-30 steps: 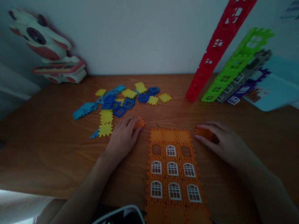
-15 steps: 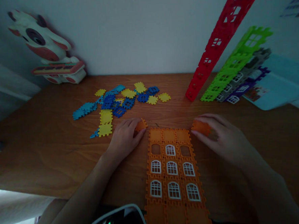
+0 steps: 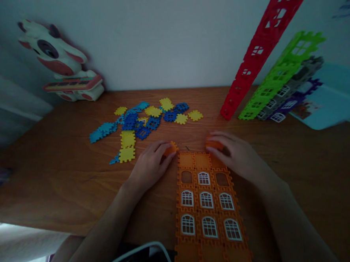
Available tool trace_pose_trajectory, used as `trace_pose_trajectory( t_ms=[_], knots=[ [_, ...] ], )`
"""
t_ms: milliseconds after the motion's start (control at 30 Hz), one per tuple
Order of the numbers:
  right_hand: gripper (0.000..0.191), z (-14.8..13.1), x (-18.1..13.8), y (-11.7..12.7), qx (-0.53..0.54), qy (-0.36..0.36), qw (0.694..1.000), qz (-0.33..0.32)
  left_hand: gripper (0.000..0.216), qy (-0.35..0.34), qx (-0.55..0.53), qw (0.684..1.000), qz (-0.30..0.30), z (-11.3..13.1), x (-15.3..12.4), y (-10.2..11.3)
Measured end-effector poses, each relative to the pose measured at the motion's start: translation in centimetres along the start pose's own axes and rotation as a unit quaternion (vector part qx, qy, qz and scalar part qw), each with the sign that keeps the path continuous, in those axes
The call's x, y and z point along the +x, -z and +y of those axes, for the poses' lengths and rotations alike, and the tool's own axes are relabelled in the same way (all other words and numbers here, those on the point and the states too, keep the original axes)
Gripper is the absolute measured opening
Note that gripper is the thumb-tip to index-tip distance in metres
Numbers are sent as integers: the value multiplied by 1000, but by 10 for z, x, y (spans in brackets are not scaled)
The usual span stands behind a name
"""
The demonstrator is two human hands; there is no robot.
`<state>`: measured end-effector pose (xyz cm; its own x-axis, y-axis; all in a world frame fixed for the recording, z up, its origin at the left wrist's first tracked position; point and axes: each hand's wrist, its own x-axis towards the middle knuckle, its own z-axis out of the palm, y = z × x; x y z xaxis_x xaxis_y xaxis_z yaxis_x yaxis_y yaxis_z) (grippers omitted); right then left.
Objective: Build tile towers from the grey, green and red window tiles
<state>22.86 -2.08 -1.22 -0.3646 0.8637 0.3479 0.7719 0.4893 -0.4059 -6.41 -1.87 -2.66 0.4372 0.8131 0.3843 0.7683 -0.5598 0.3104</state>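
Observation:
A flat panel of joined orange building tiles [image 3: 206,187] lies in front of me, with white arched windows in several of its tiles. My left hand [image 3: 151,160] pinches a loose orange tile [image 3: 172,147] just off the panel's far left corner. Over the far right corner, my right hand [image 3: 234,151] grips another orange tile [image 3: 213,143] between thumb and fingers. The fingers partly cover both loose tiles. Whether the right one touches the panel, I cannot tell.
Blue and yellow tiles [image 3: 128,138] lie scattered at the back left. Tall red [image 3: 250,61] and green [image 3: 281,77] tile strips lean at the back right, beside grey and purple ones. A cow-shaped toy keyboard [image 3: 73,85] stands far left. A black device [image 3: 138,261] is at the near edge.
My right hand has moved left with its orange tile, from beside the panel to over its far right corner. The left hand keeps its tile near the far left corner.

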Motion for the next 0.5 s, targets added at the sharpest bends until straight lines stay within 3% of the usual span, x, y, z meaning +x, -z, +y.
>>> trace_pose_trajectory(
  t_ms=[100,333,500],
  knots=[
    [30,14,-3,-9,-1,19,999,-38,24,-4,10,1000,-10,-2,-2,-1],
    [31,24,-9,-3,-20,4,999,-47,20,-26,14,999,-19,0,-2,-1],
    [32,20,-6,-2,6,-20,999,-36,33,-111,-18,990,-82,9,-1,5]
  ],
)
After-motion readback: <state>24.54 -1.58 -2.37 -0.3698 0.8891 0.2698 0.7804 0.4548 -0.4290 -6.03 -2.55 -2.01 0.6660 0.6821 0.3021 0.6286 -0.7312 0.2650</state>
